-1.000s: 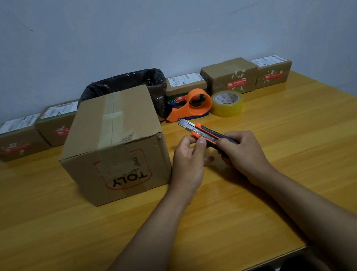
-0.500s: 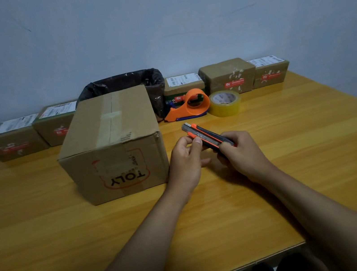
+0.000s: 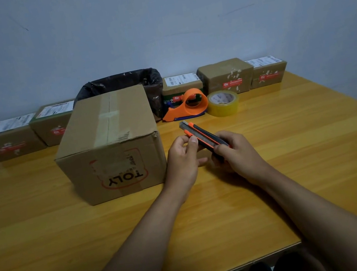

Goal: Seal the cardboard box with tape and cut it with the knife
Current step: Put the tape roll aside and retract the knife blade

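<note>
I see my right hand (image 3: 238,153) wrapped around the handle of the orange knife (image 3: 203,136), while my left hand (image 3: 182,158) pinches its front end between thumb and fingers. The knife is held above the table (image 3: 293,151), just right of the taped cardboard box (image 3: 112,144). The tape roll (image 3: 223,103) sits behind, beside the orange dispenser (image 3: 188,105).

Both forearms bare, reaching fwd over table, converging at centre; left hand (image 3: 183,160) fingers curled, thumb + index pinching knife (image 3: 203,136) near front end; right hand (image 3: 238,154) wrapped round rear of handle, knuckles up.
</note>
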